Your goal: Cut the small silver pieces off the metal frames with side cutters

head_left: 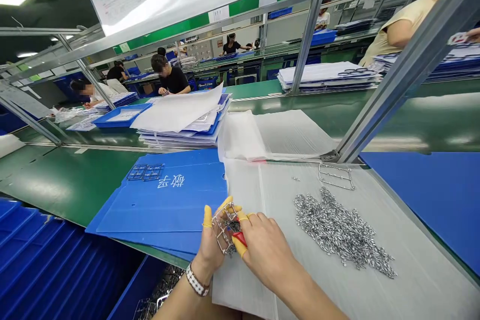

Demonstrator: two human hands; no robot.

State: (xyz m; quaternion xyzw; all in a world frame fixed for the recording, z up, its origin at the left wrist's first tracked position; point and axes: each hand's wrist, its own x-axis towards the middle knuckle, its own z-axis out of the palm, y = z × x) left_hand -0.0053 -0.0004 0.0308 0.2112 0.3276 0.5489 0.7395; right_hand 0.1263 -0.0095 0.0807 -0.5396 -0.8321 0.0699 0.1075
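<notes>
I'm counting one left hand (212, 247), one right hand (270, 255), four yellow finger cots (207, 217), one red-handled cutter (240, 239), one wristband (197, 280) and three metal frames: one in the hands (225, 225), one on the white sheet (336, 176), one on the blue folder (144, 172). The bench is showing that one sheet (300, 280), that one folder (161, 205), one blue tray (116, 116) and one heap of small metal parts (339, 230), too many to count singly. Six co-workers (168, 76) are working farther down the lines.
</notes>
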